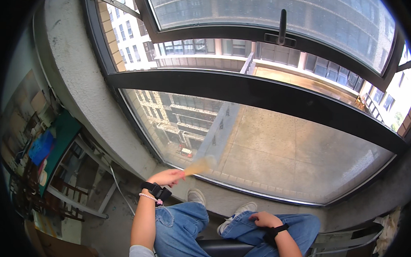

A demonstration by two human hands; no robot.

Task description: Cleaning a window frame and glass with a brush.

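My left hand [168,177] is out in front of the lower window pane, its fingers closed around a tan, fan-shaped thing [198,166]. Motion smears that thing, which widens to a pale far end, so its exact kind does not show. A black strap with a small black box [156,190] and a beaded bracelet circle the left wrist. Loosely bent, with nothing visible in it, my right hand [266,220] rests on my jeans [292,226]. Its wrist also wears a black strap [274,232].
Ahead is a dark-framed window [243,87]; its upper sash [263,33] is tilted open, with a handle [282,29]. My shoes [196,197] are against the low sill. At the left stands a green-topped table [65,128] with a blue item [42,147] and clutter.
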